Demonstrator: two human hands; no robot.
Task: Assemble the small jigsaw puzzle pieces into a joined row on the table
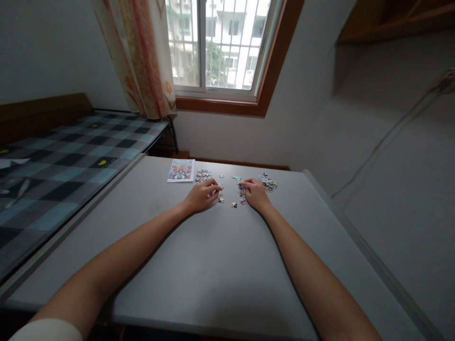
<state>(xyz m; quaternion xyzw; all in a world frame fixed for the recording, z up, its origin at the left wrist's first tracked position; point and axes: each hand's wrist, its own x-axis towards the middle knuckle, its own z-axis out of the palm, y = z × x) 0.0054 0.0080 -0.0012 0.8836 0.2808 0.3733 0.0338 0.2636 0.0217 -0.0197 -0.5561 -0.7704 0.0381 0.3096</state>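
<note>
My left hand (203,195) is over the table, thumb and fingers pinched at a small pale jigsaw puzzle piece (221,185). To the right, my right hand (256,193) rests on the table with its index finger stretched out. That fingertip touches a joined strip of puzzle pieces (241,191), which the hand partly covers. Loose pieces lie between and below the hands: a dark-and-light piece (221,200), another one (233,205) and a pinkish piece (242,201). A single pale piece (221,176) is farther back.
A printed picture sheet (181,171) lies at the back left of the grey table (213,265). Beside it is a pile of pieces (204,175); a second pile (268,183) spreads behind my right hand. A bed (88,142) adjoins the left side, a wall the right.
</note>
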